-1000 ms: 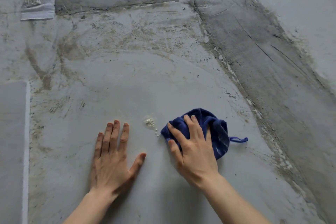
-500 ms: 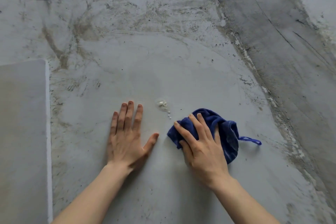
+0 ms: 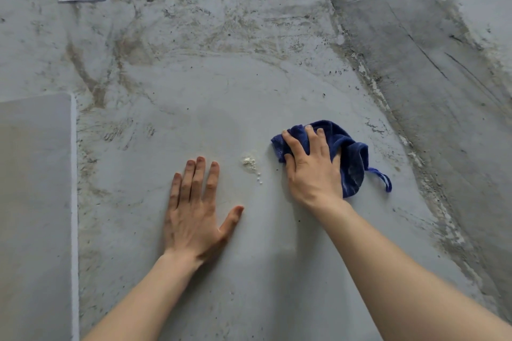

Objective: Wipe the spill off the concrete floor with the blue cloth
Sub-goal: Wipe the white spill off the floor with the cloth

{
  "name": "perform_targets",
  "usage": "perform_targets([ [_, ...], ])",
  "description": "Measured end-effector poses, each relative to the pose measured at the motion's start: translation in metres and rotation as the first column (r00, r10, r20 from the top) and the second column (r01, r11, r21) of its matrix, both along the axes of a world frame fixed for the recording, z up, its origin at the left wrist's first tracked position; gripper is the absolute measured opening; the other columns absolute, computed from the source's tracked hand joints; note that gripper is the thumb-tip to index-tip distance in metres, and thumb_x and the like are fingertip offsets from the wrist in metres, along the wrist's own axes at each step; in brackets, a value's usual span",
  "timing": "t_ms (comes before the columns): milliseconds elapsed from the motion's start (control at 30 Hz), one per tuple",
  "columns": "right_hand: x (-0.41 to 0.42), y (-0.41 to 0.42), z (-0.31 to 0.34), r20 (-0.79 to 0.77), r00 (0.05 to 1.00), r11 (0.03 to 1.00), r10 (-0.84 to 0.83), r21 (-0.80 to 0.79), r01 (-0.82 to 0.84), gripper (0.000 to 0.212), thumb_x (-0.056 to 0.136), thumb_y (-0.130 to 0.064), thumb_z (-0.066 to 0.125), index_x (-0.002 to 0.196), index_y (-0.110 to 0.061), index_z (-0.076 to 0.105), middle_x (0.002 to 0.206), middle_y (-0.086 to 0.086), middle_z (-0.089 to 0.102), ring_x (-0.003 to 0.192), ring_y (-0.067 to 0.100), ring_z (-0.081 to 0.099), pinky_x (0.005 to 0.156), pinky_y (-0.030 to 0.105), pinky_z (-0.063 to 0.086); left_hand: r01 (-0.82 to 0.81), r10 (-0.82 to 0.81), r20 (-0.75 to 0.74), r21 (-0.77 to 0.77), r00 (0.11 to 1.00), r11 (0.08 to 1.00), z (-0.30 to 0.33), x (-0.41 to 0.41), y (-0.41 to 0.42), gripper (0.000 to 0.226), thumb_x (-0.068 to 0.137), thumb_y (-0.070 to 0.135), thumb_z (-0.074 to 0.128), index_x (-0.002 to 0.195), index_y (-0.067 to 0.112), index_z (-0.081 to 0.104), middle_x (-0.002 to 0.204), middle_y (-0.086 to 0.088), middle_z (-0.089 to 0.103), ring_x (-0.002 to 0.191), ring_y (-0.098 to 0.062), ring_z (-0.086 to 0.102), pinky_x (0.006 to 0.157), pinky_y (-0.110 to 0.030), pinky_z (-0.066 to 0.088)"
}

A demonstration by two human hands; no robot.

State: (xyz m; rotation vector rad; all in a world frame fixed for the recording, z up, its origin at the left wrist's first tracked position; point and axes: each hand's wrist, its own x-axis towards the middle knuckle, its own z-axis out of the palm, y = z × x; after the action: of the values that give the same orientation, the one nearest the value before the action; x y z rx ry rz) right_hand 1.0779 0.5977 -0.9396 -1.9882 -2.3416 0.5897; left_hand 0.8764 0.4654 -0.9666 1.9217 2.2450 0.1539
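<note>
Cloth point(image 3: 352, 158) has slid up and right of the spill point(image 3: 249, 161), probably winding up for a pass. Right hand point(image 3: 311, 166) presses it down, fingers spread; left hand point(image 3: 195, 210) lies flat on the floor point(image 3: 194, 91), bracing.

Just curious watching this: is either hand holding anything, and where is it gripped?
The right hand presses on the bunched blue cloth, fingers across its left part. The left hand lies flat, holding nothing.
</note>
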Motion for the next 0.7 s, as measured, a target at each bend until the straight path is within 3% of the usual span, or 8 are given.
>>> perform_targets([
  [300,0.013,-0.093,-0.007,-0.021,0.995,0.988,0.095,0.123,-0.092,0.047,0.099,-0.036,0.038,0.147,-0.038,0.041,0.163,0.004,0.026,0.154,0.026,0.009,0.12,0.059,0.014,-0.001,0.001,0.014,0.005,1.0,1.0,0.0,0.0,0.0,0.092,0.088,0.068,0.037,0.159,0.015,0.011,0.167,-0.011,0.009,0.155,-0.026,0.001,0.123,-0.052,0.012],
  [600,0.031,-0.129,0.006,-0.024,0.986,0.979,0.167,0.124,-0.163,0.058,0.093,-0.04,0.049,0.149,-0.044,0.034,0.159,0.001,0.035,0.15,0.027,0.024,0.116,0.054,0.024,-0.004,0.004,0.01,0.015,1.0,1.0,0.0,0.0,0.0,0.091,0.088,0.067,0.036,0.159,0.015,0.011,0.167,-0.011,0.011,0.155,-0.025,0.002,0.123,-0.052,0.012],
  [700,0.044,-0.119,0.016,0.03,0.996,0.984,0.083,0.157,-0.086,0.074,0.083,-0.056,0.06,0.15,-0.046,0.031,0.162,0.005,0.027,0.153,0.031,0.013,0.12,0.058,0.01,-0.002,0.002,0.005,0.007,1.0,1.0,-0.001,-0.001,-0.001,0.091,0.088,0.067,0.035,0.159,0.015,0.011,0.167,-0.011,0.01,0.155,-0.026,0.002,0.123,-0.052,0.012],
])
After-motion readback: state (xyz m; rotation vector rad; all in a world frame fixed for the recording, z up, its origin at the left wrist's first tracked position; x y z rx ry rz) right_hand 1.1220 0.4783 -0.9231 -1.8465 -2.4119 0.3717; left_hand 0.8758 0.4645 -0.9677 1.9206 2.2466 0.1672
